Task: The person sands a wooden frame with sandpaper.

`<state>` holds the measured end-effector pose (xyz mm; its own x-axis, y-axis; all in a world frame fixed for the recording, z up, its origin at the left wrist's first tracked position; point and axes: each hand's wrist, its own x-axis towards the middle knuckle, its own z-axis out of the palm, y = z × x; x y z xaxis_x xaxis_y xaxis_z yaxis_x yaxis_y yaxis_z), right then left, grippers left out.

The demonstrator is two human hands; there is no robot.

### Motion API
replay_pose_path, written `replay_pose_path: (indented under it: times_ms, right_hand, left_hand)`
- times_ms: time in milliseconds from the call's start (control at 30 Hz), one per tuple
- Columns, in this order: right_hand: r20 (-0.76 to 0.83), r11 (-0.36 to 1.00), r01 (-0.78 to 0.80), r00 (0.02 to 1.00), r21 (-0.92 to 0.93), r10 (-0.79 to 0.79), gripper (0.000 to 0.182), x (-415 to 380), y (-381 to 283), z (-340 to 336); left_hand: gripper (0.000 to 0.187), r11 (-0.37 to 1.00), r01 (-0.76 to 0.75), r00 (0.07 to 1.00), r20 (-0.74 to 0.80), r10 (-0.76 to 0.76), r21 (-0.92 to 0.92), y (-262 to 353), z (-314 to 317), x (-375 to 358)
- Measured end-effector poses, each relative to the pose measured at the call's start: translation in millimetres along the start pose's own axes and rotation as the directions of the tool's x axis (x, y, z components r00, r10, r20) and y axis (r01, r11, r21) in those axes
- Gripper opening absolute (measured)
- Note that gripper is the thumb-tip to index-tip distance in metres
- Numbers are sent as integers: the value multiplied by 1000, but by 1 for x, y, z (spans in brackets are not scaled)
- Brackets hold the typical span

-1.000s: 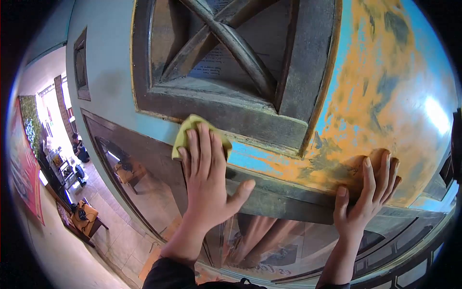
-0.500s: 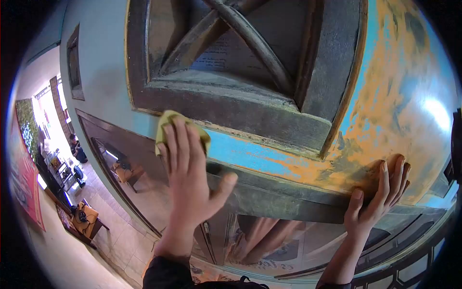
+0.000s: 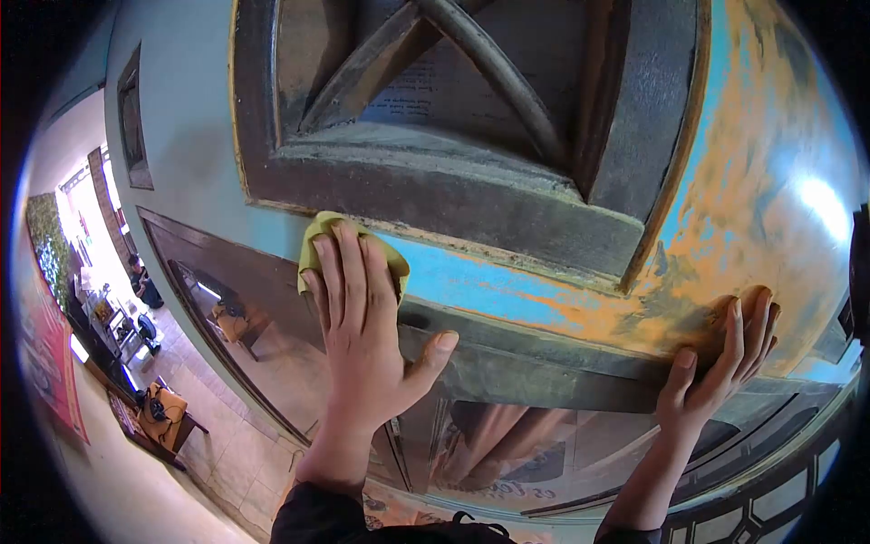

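My left hand (image 3: 362,313) presses a yellow-green piece of sandpaper (image 3: 320,258) flat against the wall, fingers over it and thumb out to the side. The sandpaper lies on the narrow painted strip (image 3: 480,279) just under a dark wooden vent frame (image 3: 435,204). Bright blue paint with worn orange patches shows to its right. My right hand (image 3: 720,358) rests on the orange, scuffed wall surface (image 3: 725,227), fingers stretched out and holding nothing. The paper's underside is hidden.
Crossed wooden bars (image 3: 498,77) fill the vent frame. Below the strip runs a dark wooden beam (image 3: 535,367), with reflective glass panes (image 3: 517,444) under it. At far left, a chair (image 3: 163,417) stands on the tiled floor, and a person (image 3: 142,281) is farther back.
The view has shifted slightly, so the vent frame's lower right corner sits farther right. My left hand and the sandpaper appear a little farther right; my right hand stays on the wall.
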<state>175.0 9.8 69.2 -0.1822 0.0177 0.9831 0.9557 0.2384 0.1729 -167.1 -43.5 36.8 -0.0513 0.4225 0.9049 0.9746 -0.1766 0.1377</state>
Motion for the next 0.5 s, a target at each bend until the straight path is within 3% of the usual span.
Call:
replay_pose_path:
  times_ms: [167, 400, 500]
  right_hand:
    - [-4, 1000, -4, 1000, -4, 4, 57, 0, -1, 0]
    - [3, 1000, -20, 1000, -2, 20, 56, -1, -2, 0]
    - [12, 999, -33, 999, -12, 33, 56, -3, -2, -1]
  left_hand:
    - [101, 1000, 2, 999, -35, -3, -26, 1, 8, -15]
    - [102, 1000, -9, 997, -77, 8, -12, 8, -1, 19]
    - [103, 999, -16, 999, -28, 15, -33, 14, 6, -6]
